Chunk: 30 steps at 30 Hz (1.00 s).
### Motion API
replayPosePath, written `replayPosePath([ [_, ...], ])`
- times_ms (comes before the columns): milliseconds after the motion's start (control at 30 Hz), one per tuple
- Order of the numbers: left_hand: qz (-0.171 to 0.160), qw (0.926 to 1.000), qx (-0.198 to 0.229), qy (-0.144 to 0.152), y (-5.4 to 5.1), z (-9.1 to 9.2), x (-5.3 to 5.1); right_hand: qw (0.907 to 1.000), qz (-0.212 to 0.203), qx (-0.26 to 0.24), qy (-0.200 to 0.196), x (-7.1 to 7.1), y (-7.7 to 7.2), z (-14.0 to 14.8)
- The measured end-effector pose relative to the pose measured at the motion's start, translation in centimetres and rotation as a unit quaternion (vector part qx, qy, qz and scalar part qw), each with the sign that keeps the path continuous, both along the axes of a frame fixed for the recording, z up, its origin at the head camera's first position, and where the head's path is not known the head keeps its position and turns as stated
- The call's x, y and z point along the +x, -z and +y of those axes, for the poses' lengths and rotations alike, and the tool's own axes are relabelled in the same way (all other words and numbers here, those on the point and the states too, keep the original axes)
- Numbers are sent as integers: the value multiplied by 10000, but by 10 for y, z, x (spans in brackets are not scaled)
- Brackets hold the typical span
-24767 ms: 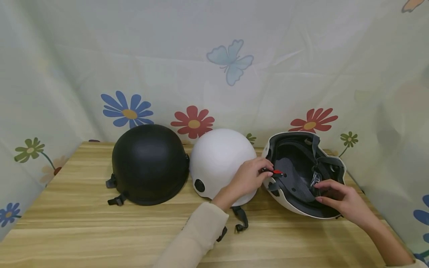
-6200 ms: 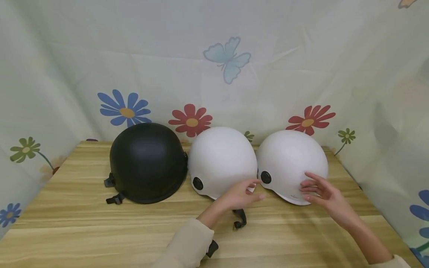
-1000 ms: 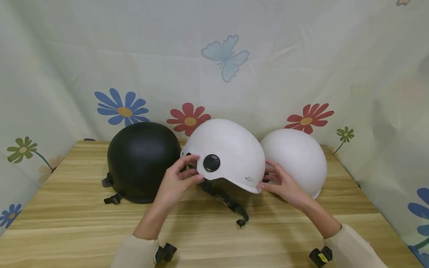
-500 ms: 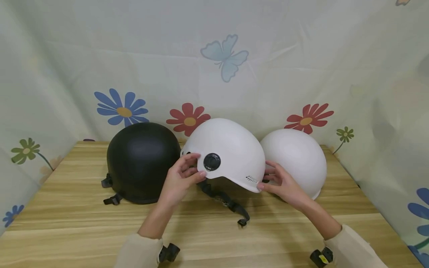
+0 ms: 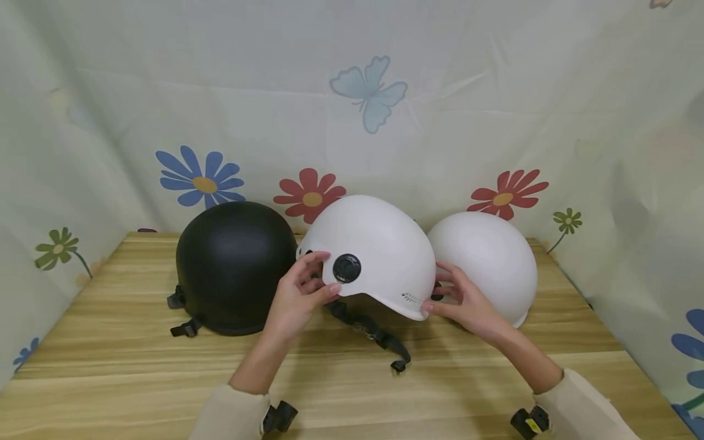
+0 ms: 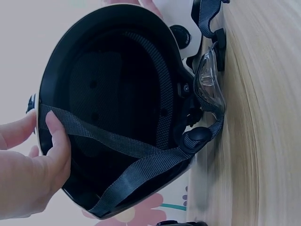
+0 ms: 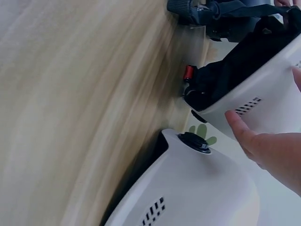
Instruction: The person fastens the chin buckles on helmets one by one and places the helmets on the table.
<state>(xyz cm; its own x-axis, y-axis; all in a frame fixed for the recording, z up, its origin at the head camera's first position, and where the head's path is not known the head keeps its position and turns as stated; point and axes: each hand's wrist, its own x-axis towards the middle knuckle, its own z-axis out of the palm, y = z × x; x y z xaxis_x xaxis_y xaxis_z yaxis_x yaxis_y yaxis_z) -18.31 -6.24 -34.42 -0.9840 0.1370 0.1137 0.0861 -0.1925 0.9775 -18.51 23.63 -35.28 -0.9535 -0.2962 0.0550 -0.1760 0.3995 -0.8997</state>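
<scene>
A white helmet [image 5: 368, 244] in the middle is held tilted by both hands, its near rim off the table. My left hand [image 5: 297, 293] pinches its rim beside the black round vent [image 5: 347, 268]. My right hand [image 5: 467, 305] grips the front brim by the small slots. In the left wrist view the dark lining [image 6: 113, 84] and grey webbing strap [image 6: 136, 174] show inside. The chin strap [image 5: 365, 327] hangs down to the table. Whether the far edge touches the table is hidden.
A black helmet [image 5: 236, 269] stands dome up at the left, its strap buckles [image 5: 184, 327] sticking out. At the right stands a second white helmet [image 5: 489, 263], close to my right hand. Behind the wooden table [image 5: 165, 379] hangs a flowered cloth [image 5: 247, 98].
Earlier the right helmet lay upturned under both hands; later it stood dome up. Since then both hands have taken the middle helmet and tilted it up. The last second shows almost no motion.
</scene>
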Motion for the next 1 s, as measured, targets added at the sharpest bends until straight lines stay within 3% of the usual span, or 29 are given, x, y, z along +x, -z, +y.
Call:
replayPosePath([
  [300,491,9980,-350,173,-4,3,0,9995,268,151,64,2,-10,-1],
  [533,902,9947,-405,280,-13,9,-1,9994,316,150,64,3,-19,-2],
  [767,1194,9886,-899,190,-25,17,-3,9985,494,210,113,4,-26,-5],
  [1000,1100,9881,-1000,384,-37,26,0,9978,610,154,191,3,-30,-11],
])
